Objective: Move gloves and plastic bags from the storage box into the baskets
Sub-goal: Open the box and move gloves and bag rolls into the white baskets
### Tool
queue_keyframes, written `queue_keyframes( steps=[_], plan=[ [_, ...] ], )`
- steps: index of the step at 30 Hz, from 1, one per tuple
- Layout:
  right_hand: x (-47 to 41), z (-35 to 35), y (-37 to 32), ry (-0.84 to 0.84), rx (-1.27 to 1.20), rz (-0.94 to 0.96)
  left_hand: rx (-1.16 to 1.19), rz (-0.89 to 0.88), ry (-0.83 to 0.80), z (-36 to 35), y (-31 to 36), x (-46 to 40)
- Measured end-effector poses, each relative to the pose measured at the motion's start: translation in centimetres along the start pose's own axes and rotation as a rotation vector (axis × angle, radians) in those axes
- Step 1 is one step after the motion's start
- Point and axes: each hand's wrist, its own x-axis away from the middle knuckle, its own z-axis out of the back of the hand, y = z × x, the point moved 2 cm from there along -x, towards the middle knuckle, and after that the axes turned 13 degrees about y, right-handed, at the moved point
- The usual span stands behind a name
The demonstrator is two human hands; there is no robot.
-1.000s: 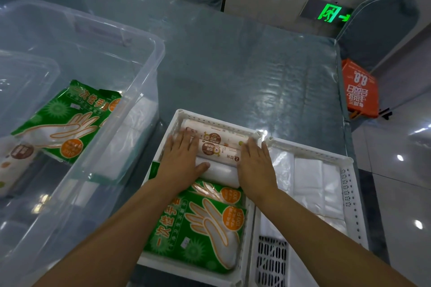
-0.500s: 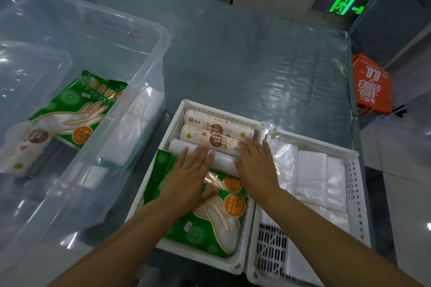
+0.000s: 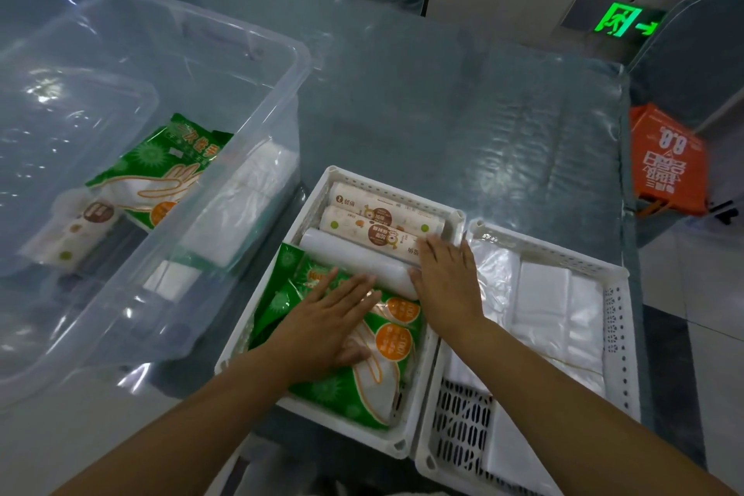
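Observation:
Two white baskets stand side by side. The left basket (image 3: 451, 215) holds three bag rolls (image 3: 374, 227) at its far end and green glove packs (image 3: 362, 395) at the near end. My left hand (image 3: 326, 328) lies flat on the glove packs, fingers straight. My right hand (image 3: 449, 278) rests with straight fingers on the right ends of the nearer rolls, the plain white roll (image 3: 350, 260) among them. The right basket (image 3: 612, 334) holds flat white plastic bags (image 3: 543, 306). The clear storage box (image 3: 225, 157) at left contains a green glove pack (image 3: 169, 169), a bag roll (image 3: 76, 232) and white bags (image 3: 237, 209).
The baskets and box sit on a grey table covered in clear plastic film (image 3: 443, 125). An orange bag (image 3: 666, 165) hangs past the table's right edge. A green exit sign (image 3: 622, 20) glows low on the far wall. The floor lies to the right.
My left hand slid back from the rolls onto the green glove packs. My right hand stayed at the rolls' right end. The camera view shifted slightly.

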Motion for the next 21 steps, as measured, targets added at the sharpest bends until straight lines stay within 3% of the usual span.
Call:
queue_keyframes(
  steps=[5, 10, 21],
  plan=[
    [0.2, 0.2, 0.1, -0.019, 0.025, 0.016, 0.017, 0.039, -0.042, -0.7, 0.1, 0.4],
    [0.5, 2.2, -0.9, 0.044, -0.015, 0.030, 0.126, 0.203, 0.099, 3.3, 0.0, 0.4],
    [-2.2, 14.3, -11.0, 0.516, -0.325, 0.185, -0.146, 0.219, 0.474, 22.2, -3.4, 2.7]
  ],
)
